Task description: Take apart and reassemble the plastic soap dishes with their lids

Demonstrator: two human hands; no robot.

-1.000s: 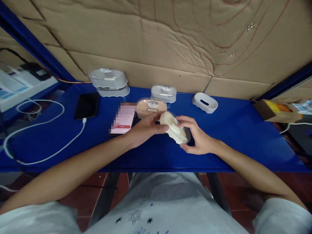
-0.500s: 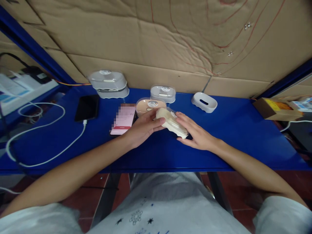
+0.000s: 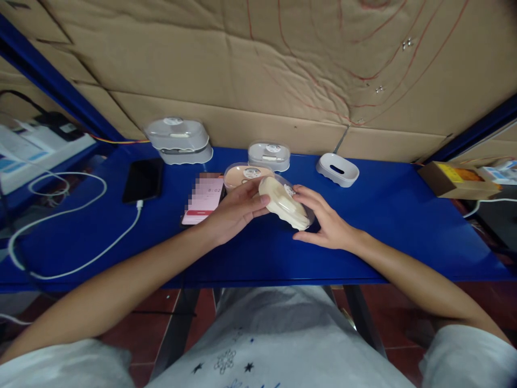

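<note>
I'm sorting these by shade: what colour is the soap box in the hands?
The soap box is cream, seen best in the head view.

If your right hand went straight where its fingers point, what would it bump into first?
The cream box would be first, right at the fingertips of the right hand. Beyond it might be the peach box, but depth is hard to judge.

Phone (image 3: 204, 200) — screen reads "8:02", partly pixelated; round labels on the soap boxes (image 3: 269, 156) — illegible.
</note>
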